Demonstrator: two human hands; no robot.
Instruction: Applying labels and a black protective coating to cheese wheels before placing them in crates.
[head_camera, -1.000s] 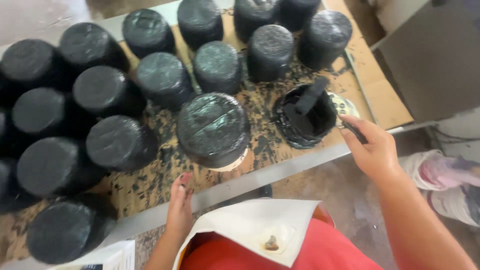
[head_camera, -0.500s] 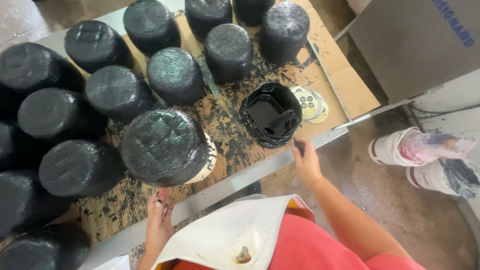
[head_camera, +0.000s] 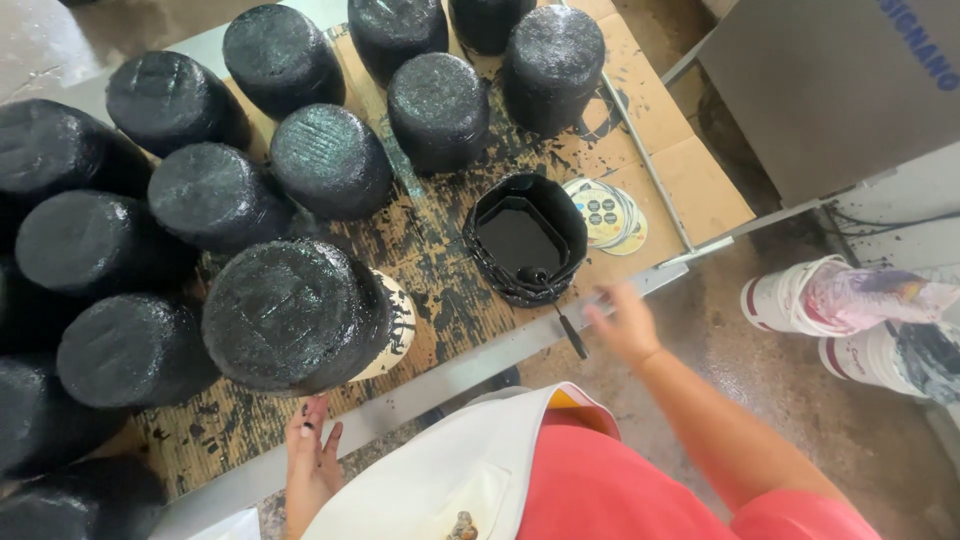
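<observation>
A large pot (head_camera: 290, 315) coated in wet black paint lies tilted near the table's front edge, a cream unpainted patch showing on its right side. My left hand (head_camera: 312, 455), smeared with black, rests just below it with fingers apart, fingertips at its lower rim. A black tub of paint (head_camera: 522, 240) sits to the right on the cardboard. A thin dark brush handle (head_camera: 572, 335) pokes out past the table edge below the tub. My right hand (head_camera: 625, 322) is blurred, fingers spread, just right of that handle and holding nothing.
Several more black-painted pots (head_camera: 330, 160) crowd the paint-stained cardboard (head_camera: 690, 180) at the left and back. Round printed discs (head_camera: 612, 212) lie beside the tub. A grey panel (head_camera: 830, 90) stands at the right. White paint-splashed buckets (head_camera: 800, 300) sit on the floor.
My right hand has let go of the brush in the tub and drawn back to the table edge. My left hand stays under the big pot. The view has shifted.
</observation>
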